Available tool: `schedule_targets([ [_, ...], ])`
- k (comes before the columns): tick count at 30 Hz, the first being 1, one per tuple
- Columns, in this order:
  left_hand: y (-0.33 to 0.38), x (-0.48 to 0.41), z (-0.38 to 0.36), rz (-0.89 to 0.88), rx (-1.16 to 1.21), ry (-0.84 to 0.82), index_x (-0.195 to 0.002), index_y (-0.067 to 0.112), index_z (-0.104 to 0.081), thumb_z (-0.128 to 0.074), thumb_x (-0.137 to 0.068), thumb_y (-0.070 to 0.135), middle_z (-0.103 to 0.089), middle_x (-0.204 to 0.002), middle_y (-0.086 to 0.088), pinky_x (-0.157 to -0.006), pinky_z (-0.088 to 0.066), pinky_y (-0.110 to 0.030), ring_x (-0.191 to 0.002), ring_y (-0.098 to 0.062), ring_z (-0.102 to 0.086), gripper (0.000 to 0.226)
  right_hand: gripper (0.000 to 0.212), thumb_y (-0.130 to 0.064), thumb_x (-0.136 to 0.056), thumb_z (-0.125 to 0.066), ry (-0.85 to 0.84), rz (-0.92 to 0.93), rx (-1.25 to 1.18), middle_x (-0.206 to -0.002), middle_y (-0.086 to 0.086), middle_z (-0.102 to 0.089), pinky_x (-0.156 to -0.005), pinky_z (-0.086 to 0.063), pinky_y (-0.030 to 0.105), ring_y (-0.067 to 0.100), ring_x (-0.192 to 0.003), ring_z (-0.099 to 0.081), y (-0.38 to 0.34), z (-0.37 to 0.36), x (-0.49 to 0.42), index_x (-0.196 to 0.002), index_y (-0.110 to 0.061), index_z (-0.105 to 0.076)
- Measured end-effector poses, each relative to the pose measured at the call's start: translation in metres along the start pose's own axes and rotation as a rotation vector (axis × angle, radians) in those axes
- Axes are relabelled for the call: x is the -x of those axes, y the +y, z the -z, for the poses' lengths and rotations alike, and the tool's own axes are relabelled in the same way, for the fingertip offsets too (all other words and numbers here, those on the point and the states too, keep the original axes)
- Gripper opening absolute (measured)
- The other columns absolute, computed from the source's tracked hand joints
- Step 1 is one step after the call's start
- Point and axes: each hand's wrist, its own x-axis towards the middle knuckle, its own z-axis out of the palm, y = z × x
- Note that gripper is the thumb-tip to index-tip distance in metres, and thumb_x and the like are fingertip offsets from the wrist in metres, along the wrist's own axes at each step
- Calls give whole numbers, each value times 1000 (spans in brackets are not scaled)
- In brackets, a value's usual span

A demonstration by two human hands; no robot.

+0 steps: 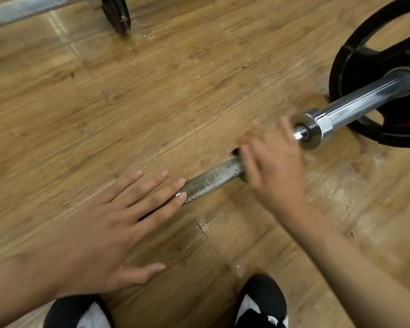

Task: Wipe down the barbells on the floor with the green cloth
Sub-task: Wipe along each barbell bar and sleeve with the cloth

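Head view, looking down at a worn wooden plank floor (175, 79) flecked with pale scuffs and crumbs. A barbell (213, 178) lies slantwise on it, its grey steel shaft cross-hatched with rough grip texture. The shaft leads to a smooth chrome sleeve (365, 98), which carries a round black plate (365, 55) with cut-out handles.

The left hand (109, 233) lies flat, fingers straight and spread over the shaft, with a ring (177, 194) on one finger. The right hand (275, 162), blurred, curls round the shaft near the chrome collar, clamping the green cloth (239, 159). Only slivers of the cloth show.

Bare floor stretches beyond the hands to a second barbell (29, 8) with a dark plate (118, 13). Black-and-white shoes (260, 301) stand nearest.
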Motion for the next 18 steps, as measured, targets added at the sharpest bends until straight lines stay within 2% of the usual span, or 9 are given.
schedule_targets([
  [3, 8, -1, -2, 3, -10, -11, -166, 13, -26, -47, -93, 76, -19, -174, -8, -123, -19, -54, -161, -30, -16, 99, 28, -18, -106, -47, 67, -236, 39, -114, 12, -69, -120, -31, 53, 31, -126, -60, 27, 12, -3, -111, -6, -71],
  [5, 10, -1, -1, 7, 1, -19, -166, 13, -25, -46, -91, 80, -18, -174, -8, -123, -20, -54, -161, -31, -16, 102, 31, -19, -104, -47, 86, -307, 52, -115, 16, -66, -115, -36, 55, 34, -118, -57, -6, -1, 0, -119, -4, -69],
  [6, 13, 0, -1, 6, 1, -25, -166, 12, -26, -46, -90, 82, -18, -174, -9, -123, -20, -55, -161, -31, -16, 104, 33, -20, -104, -47, 63, -265, 34, -112, 16, -65, -114, -38, 54, 32, -113, -55, -25, -5, 5, -123, -3, -67],
  [8, 15, 1, -1, -3, -5, -28, -165, 10, -26, -46, -89, 83, -18, -174, -9, -123, -20, -55, -161, -31, -17, 108, 34, -23, -105, -46, -36, -90, -44, -106, 12, -65, -115, -35, 45, 27, -105, -55, -40, -6, 13, -127, -2, -64],
  [10, 17, 1, -1, -10, -2, -27, -165, 9, -25, -45, -89, 84, -18, -174, -10, -123, -19, -54, -161, -31, -16, 109, 32, -26, -106, -46, -111, 0, -73, -102, 12, -65, -106, -38, 42, 30, -98, -57, -18, 6, 10, -118, -2, -64],
  [13, 21, 0, -2, 4, 11, -17, -165, 8, -23, -43, -90, 84, -17, -174, -10, -123, -19, -55, -161, -31, -15, 109, 27, -24, -107, -43, -52, -224, 4, -95, 12, -60, -99, -40, 45, 34, -92, -54, 25, 24, -2, -103, -5, -61],
  [15, 25, 0, -3, 0, 14, -13, -165, 8, -24, -43, -90, 83, -18, -174, -11, -123, -19, -55, -161, -31, -16, 108, 26, -23, -103, -44, -37, -287, 71, -94, 14, -62, -91, -44, 46, 37, -91, -57, 12, 20, -5, -101, -6, -62],
  [18, 26, 2, -5, 7, 1, -1, -165, 9, -23, -43, -91, 82, -18, -174, -10, -124, -20, -55, -161, -31, -17, 106, 31, -35, -100, -38, -322, -23, 78, -96, 2, -68, -70, -50, 42, 34, -87, -65, -16, 18, -13, -102, -18, -64],
])
